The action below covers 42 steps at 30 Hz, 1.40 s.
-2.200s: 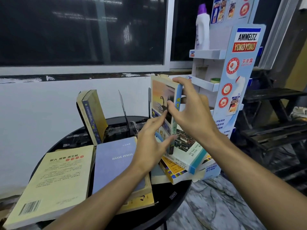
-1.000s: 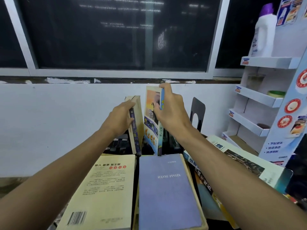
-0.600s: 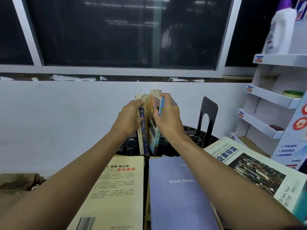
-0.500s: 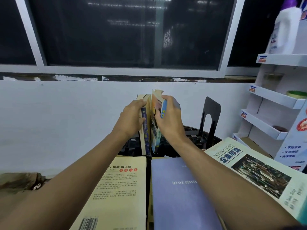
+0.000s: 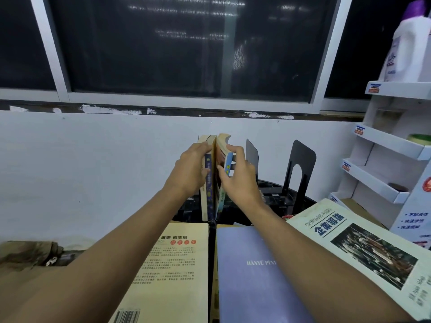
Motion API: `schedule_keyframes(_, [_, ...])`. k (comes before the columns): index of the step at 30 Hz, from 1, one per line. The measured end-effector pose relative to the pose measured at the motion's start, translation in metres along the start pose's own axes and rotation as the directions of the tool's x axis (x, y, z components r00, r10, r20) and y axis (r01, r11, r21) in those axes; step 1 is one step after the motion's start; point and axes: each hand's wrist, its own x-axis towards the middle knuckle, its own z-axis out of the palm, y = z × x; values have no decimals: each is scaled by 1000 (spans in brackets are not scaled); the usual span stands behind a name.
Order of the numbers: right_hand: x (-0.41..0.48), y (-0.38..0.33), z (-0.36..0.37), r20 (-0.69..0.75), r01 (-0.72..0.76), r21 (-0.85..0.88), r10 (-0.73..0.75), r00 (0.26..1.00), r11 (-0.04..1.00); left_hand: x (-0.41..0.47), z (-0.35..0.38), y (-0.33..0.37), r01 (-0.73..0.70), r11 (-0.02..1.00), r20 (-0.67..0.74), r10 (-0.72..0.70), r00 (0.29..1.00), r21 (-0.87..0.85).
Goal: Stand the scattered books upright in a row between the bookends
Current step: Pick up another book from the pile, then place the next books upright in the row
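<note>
Squeezes upright books [image 5: 211, 201] between curled left hand [image 5: 190, 173] and right hand [image 5: 238, 180]; risks toppling on release, with black bookend [image 5: 303, 155] apparently well apart.

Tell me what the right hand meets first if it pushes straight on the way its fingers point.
Right hand: first the upright blue-spined book it grips; next, probably, the dark-spined book pressed beside it.

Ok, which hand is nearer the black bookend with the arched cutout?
Right. The right hand pinches the blue-spined book, to the left of the bookend; the left hand grips the dark-spined book farther left, beyond both upright books.
</note>
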Motion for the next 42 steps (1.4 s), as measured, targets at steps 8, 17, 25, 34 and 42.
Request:
schedule_keyframes(8, [3, 1, -25, 342, 4, 41, -18, 940, 999, -3, 3, -4, 3, 999, -27, -5, 1000, -44])
schedule_keyframes(17, [8, -1, -17, 380, 27, 46, -43, 924, 999, -2, 4, -10, 0, 999, -31, -2, 1000, -46])
schedule_keyframes(25, [5, 0, -18, 360, 53, 17, -56, 931, 998, -2, 1, -6, -30, 998, -19, 29, 999, -64])
schedule_keyframes(34, [-14, 0, -51, 482, 71, -72, -28, 876, 995, -21, -4, -1, 37, 999, 109, -37, 993, -2])
schedule_keyframes(42, [-49, -3, -106, 486, 68, -235, 56, 872, 970, -59, -19, 27, 88, 996, 150, -83, 985, -29])
